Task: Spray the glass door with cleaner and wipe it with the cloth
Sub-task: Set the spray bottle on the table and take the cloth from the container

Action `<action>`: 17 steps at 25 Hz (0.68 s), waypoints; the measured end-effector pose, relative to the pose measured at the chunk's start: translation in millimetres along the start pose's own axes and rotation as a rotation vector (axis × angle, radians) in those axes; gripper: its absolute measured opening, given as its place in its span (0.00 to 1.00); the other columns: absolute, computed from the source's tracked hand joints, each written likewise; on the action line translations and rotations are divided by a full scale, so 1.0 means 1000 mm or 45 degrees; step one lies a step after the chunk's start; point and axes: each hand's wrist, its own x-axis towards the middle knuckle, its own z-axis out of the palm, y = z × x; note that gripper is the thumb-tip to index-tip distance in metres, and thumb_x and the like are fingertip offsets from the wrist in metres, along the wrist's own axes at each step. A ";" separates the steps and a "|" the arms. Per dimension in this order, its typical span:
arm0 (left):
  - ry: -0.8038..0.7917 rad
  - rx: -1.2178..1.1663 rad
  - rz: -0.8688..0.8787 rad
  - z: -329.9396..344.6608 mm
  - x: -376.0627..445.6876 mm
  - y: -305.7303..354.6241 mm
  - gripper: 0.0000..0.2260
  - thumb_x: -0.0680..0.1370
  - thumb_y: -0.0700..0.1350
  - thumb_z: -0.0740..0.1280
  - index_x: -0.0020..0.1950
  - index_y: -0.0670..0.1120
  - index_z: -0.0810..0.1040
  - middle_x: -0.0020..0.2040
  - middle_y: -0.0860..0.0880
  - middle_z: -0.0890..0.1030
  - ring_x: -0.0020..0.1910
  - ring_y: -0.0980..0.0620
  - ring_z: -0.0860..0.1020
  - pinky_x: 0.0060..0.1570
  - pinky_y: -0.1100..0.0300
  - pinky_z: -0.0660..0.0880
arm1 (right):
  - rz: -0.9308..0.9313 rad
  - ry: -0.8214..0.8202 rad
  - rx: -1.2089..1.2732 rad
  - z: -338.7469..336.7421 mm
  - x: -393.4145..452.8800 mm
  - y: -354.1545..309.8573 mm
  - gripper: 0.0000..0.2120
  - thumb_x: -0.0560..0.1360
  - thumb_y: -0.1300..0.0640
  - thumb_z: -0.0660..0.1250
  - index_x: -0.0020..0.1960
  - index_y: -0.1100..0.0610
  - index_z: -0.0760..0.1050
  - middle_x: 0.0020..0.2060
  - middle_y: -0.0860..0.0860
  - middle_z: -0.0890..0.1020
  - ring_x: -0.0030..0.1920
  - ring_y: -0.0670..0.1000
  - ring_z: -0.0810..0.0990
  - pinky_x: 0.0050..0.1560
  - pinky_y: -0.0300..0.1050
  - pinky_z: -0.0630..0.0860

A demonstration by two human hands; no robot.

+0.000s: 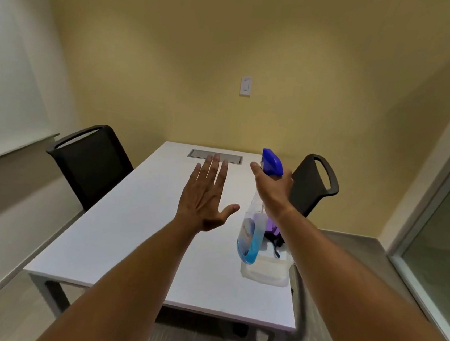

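**Right hand closing on the spray bottle over the white counter**

A yellow wall (232, 32) is filling the back of the view, with a white light switch (245, 86) sitting on it. At the right edge, the glass door (444, 243) in its pale metal frame is running down the side of the room, well apart from both hands. A white counter (127, 243) is standing in the middle, its far end butting against the wall, with a grey hatch (215, 156) set into the top there. Two black chairs are flanking it: the left chair (91, 162) is sitting beside the counter's left edge and the right chair (314, 182) is showing beyond the right one.

Both bare forearms are reaching forward over the counter. The left hand (206, 196) is hovering flat and open, palm down, fingers spread, holding nothing. The right hand (272, 185) is wrapping around the neck of the spray bottle (251, 237), just under its blue trigger head (272, 162); the bottle is tilting slightly and showing blue cleaner in its lower part. Its base is sitting at a clear plastic tub (266, 272) near the counter's right edge, though contact is hard to judge. Inside the tub, a purple and dark bundle (274, 235) is lying partly hidden behind the wrist; whether it is the cloth cannot be told.
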 end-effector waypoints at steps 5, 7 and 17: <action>-0.053 -0.034 -0.040 0.047 0.010 -0.029 0.44 0.75 0.71 0.48 0.79 0.45 0.35 0.79 0.42 0.36 0.78 0.43 0.38 0.75 0.47 0.37 | 0.058 0.042 -0.023 0.044 0.022 0.033 0.29 0.74 0.55 0.73 0.69 0.57 0.63 0.56 0.52 0.70 0.53 0.51 0.75 0.42 0.36 0.74; -0.073 -0.047 -0.049 0.067 0.018 -0.039 0.44 0.75 0.72 0.48 0.79 0.46 0.35 0.79 0.43 0.35 0.78 0.43 0.37 0.74 0.48 0.35 | 0.047 0.071 -0.032 0.059 0.035 0.052 0.26 0.74 0.54 0.72 0.67 0.56 0.64 0.57 0.53 0.71 0.52 0.52 0.75 0.47 0.40 0.76; -0.222 -0.121 -0.029 0.164 0.056 -0.057 0.44 0.73 0.72 0.45 0.80 0.47 0.41 0.80 0.44 0.40 0.79 0.44 0.41 0.77 0.47 0.42 | -0.026 0.150 -0.090 0.102 0.097 0.153 0.11 0.75 0.50 0.71 0.50 0.47 0.68 0.41 0.47 0.75 0.47 0.55 0.78 0.49 0.47 0.80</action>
